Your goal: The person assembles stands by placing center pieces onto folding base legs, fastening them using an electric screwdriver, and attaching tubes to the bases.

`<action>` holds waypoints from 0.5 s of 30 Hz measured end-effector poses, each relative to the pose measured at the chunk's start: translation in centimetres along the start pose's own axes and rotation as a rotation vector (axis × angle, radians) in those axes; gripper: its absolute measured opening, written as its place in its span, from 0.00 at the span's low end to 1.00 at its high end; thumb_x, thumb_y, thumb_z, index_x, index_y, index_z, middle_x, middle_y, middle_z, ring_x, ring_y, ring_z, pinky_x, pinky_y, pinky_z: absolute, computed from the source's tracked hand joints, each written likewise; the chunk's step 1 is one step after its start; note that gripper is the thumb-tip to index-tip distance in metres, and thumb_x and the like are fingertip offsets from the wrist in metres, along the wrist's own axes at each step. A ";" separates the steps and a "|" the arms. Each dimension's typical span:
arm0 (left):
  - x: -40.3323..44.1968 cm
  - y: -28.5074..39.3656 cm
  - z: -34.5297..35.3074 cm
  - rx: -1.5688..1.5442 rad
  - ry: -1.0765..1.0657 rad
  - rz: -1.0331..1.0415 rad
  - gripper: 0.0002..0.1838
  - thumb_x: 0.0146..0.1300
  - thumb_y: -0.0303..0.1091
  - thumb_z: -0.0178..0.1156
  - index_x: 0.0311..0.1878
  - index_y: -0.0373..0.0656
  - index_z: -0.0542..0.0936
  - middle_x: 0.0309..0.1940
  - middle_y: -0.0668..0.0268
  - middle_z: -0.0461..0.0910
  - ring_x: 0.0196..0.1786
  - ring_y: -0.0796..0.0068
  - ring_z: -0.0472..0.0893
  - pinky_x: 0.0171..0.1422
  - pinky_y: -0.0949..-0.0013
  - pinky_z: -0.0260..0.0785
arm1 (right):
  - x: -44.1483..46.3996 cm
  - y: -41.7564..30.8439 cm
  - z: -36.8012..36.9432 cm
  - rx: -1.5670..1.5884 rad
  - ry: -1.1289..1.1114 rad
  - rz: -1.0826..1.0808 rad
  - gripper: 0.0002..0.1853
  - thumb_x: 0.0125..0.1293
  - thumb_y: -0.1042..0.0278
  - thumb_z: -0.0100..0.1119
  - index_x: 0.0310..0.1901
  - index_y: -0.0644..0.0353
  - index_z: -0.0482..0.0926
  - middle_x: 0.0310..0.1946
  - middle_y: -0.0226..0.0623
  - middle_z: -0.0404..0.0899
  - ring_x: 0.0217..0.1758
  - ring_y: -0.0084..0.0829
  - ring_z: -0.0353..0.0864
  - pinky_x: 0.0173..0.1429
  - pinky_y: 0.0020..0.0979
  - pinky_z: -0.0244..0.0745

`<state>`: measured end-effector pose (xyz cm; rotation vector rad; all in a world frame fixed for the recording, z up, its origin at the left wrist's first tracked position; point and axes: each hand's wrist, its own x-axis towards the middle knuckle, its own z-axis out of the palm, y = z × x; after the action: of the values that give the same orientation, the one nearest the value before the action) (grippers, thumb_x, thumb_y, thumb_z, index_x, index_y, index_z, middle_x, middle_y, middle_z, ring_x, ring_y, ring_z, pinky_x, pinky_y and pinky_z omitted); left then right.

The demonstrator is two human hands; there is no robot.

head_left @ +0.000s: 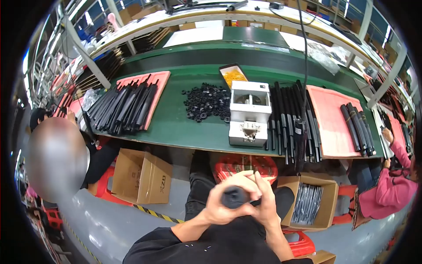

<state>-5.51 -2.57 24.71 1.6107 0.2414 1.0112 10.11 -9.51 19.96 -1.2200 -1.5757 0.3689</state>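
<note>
Over my lap, my left hand [220, 206] is wrapped around a black tube [234, 197], which I see end-on as a dark round shape. Pressed up against it is my right hand [266, 202], its fingers bent and meeting those of the left; what lies between them is hidden. Ahead on the green bench [176, 119] stands a small white machine [250, 110] with a metal fitting low on its front. A heap of small black ring-like parts [204, 101] lies to its left. Long black tubes [294, 119] lie side by side to its right.
More black tubes rest on pink foam [159, 88] at left and on a pink sheet [329, 119] at right. Behind the machine is a box of yellow pieces [233, 75]. Cardboard boxes [154, 178] and a red stool [226, 167] stand below. People sit on both sides.
</note>
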 end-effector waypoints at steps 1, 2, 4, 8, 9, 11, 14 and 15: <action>0.4 0.9 -0.7 -0.256 0.083 0.037 0.25 0.57 0.38 0.80 0.54 0.41 0.81 0.54 0.53 0.84 0.57 0.62 0.82 0.74 0.54 0.67 | 0.4 -0.5 0.4 -0.024 -0.001 0.012 0.27 0.57 0.70 0.75 0.60 0.63 0.80 0.50 0.41 0.87 0.45 0.43 0.85 0.54 0.37 0.79; 0.9 1.9 -1.5 -0.511 0.163 0.081 0.24 0.56 0.40 0.81 0.51 0.43 0.82 0.50 0.54 0.86 0.53 0.63 0.83 0.70 0.54 0.70 | 0.7 -0.8 0.8 -0.049 0.000 0.021 0.28 0.56 0.69 0.76 0.59 0.63 0.81 0.49 0.41 0.87 0.43 0.42 0.86 0.52 0.36 0.79; 1.7 4.1 -3.8 -0.224 0.168 0.057 0.24 0.56 0.43 0.81 0.50 0.44 0.82 0.43 0.58 0.86 0.44 0.64 0.82 0.61 0.58 0.72 | 0.7 -0.6 1.4 0.046 -0.099 0.046 0.29 0.56 0.66 0.78 0.60 0.61 0.81 0.47 0.39 0.88 0.39 0.41 0.87 0.46 0.35 0.81; -1.6 6.8 -11.4 0.466 0.125 -0.353 0.18 0.57 0.31 0.78 0.49 0.43 0.83 0.31 0.68 0.82 0.33 0.76 0.76 0.42 0.72 0.68 | 0.1 -0.6 2.4 -0.083 -0.305 0.112 0.30 0.57 0.65 0.79 0.61 0.62 0.80 0.49 0.39 0.89 0.41 0.41 0.89 0.46 0.34 0.82; -2.7 7.8 -11.4 0.377 0.234 -0.656 0.16 0.56 0.31 0.78 0.47 0.44 0.85 0.29 0.70 0.81 0.30 0.79 0.74 0.37 0.75 0.65 | 0.1 -0.7 2.7 -0.097 -0.353 0.120 0.31 0.57 0.64 0.79 0.61 0.62 0.80 0.49 0.39 0.89 0.42 0.41 0.89 0.47 0.34 0.82; -4.9 6.6 -12.6 0.386 0.232 -0.657 0.14 0.57 0.31 0.77 0.46 0.44 0.85 0.28 0.71 0.80 0.29 0.81 0.72 0.35 0.76 0.64 | -0.1 -1.0 3.4 -0.126 -0.442 0.149 0.31 0.57 0.63 0.79 0.62 0.62 0.80 0.49 0.39 0.89 0.43 0.41 0.89 0.49 0.35 0.82; -6.2 7.2 -13.9 0.477 0.313 -0.544 0.09 0.61 0.27 0.71 0.44 0.44 0.85 0.29 0.72 0.80 0.29 0.82 0.73 0.34 0.76 0.64 | 0.7 -2.0 2.8 -0.090 -0.450 0.160 0.31 0.58 0.62 0.79 0.62 0.63 0.80 0.49 0.38 0.89 0.44 0.41 0.89 0.52 0.35 0.82; -6.9 6.8 -15.4 0.576 0.382 -0.349 0.07 0.65 0.30 0.67 0.44 0.43 0.83 0.32 0.69 0.80 0.30 0.80 0.73 0.35 0.75 0.65 | 1.1 -2.6 2.3 -0.040 -0.415 0.151 0.31 0.58 0.62 0.79 0.62 0.63 0.80 0.49 0.38 0.89 0.44 0.40 0.89 0.53 0.35 0.81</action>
<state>-23.09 1.62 26.89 1.7765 1.1178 1.0184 6.90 -8.99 21.60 -1.3579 -1.8506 0.7284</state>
